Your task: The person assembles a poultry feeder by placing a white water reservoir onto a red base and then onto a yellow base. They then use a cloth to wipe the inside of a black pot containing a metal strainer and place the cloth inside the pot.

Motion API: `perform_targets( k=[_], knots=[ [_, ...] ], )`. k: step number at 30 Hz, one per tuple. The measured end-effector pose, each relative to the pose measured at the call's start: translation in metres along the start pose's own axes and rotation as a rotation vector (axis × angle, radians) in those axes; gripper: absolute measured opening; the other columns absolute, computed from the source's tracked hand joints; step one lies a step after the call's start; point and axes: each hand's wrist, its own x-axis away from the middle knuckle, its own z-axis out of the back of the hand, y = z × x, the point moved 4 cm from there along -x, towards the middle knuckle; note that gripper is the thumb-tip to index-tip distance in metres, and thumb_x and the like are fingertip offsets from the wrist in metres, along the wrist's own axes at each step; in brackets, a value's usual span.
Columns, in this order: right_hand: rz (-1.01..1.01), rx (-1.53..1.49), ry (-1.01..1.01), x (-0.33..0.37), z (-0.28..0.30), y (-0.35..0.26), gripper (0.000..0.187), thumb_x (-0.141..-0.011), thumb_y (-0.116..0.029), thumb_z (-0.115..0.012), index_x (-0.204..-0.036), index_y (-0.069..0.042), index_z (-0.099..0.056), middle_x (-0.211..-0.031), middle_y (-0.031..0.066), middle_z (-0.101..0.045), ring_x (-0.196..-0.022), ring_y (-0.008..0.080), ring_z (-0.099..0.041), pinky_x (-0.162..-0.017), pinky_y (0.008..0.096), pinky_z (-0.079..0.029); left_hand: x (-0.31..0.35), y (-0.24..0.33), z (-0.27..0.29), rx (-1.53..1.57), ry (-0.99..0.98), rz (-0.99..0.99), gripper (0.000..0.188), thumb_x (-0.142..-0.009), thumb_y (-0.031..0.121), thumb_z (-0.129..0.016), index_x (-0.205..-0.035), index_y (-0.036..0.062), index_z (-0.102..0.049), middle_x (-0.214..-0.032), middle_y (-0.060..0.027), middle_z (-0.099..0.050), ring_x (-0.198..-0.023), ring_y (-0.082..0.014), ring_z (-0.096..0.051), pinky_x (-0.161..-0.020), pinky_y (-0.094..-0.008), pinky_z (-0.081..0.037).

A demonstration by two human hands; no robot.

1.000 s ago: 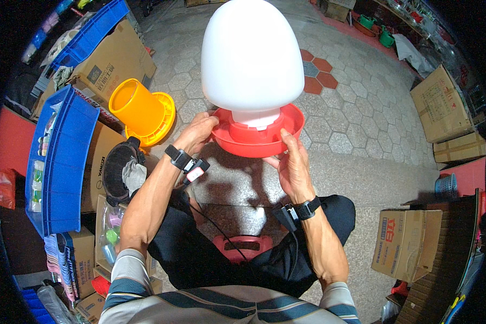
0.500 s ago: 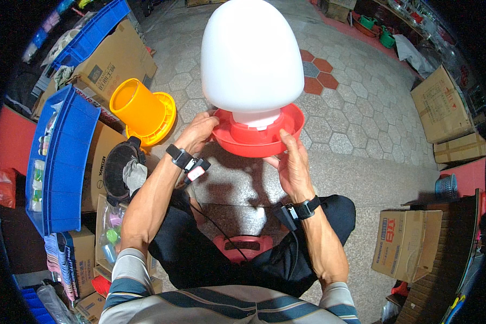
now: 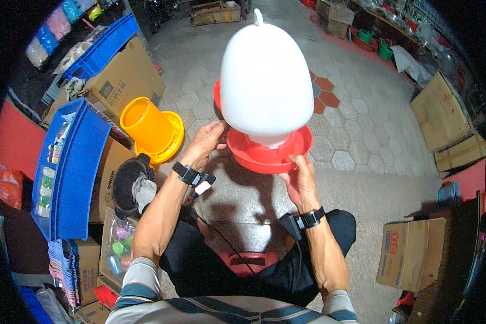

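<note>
A poultry drinker with a white dome [image 3: 267,81] and a loop on top is held up in front of me, tilted slightly. Its red round tray [image 3: 254,156] is at the bottom, joined to the dome's neck. My right hand [image 3: 301,181] grips the tray's near right rim, thumb on top and fingers beneath. Beside the tray's left edge is my left hand [image 3: 206,141], fingers loosely bent and parted, apparently just off the rim. Behind the dome a second red piece [image 3: 217,96] shows only in part; most of it is hidden.
A yellow feeder [image 3: 152,129] stands on the floor to the left, near a black bucket [image 3: 129,189] with a grey cloth. Blue bins [image 3: 73,178] and cardboard boxes [image 3: 127,73] line the left. More boxes [image 3: 410,254] stand at right. A pink stool [image 3: 248,262] is beneath me.
The drinker has tilted toward upright and come lower and slightly right, showing its top loop. My left hand has come away from the tray rim. The red piece behind has come into view.
</note>
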Motion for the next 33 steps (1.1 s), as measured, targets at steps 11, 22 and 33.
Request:
perform_targets(
  k=[11, 22, 33],
  knots=[
    [0.116, 0.403, 0.106, 0.0, 0.016, 0.009, 0.061, -0.083, -0.008, -0.066, -0.139, -0.001, -0.044, -0.129, 0.0128, -0.06, -0.11, 0.023, -0.064, -0.092, 0.037, -0.056, 0.023, 0.047, 0.033, 0.149, 0.226, -0.337, 0.057, -0.105, 0.054, -0.049, -0.14, 0.0094, -0.054, -0.128, 0.0001, -0.06, -0.112, -0.0126, -0.054, -0.092, -0.0302, -0.043],
    [0.244, 0.771, 0.098, 0.001, 0.018, 0.004, 0.08, -0.076, -0.006, -0.066, -0.148, 0.002, -0.034, -0.139, 0.0182, -0.05, -0.127, 0.0291, -0.051, -0.111, 0.0388, -0.04, 0.028, 0.033, 0.075, 0.072, 0.223, -0.19, 0.048, -0.104, 0.053, -0.052, -0.121, 0.0098, -0.063, -0.109, 0.0012, -0.065, -0.104, -0.0091, -0.056, -0.086, -0.0328, -0.047],
    [0.326, 0.854, 0.03, 0.006, 0.005, 0.005, 0.081, -0.077, -0.005, -0.068, -0.149, 0.002, -0.033, -0.138, 0.02, -0.05, -0.127, 0.0301, -0.051, -0.11, 0.039, -0.04, 0.023, 0.004, 0.095, 0.088, 0.288, -0.072, 0.034, -0.106, 0.043, -0.048, -0.109, 0.0118, -0.061, -0.092, 0.0055, -0.059, -0.083, -0.0064, -0.053, -0.067, -0.0254, -0.045]
  ],
)
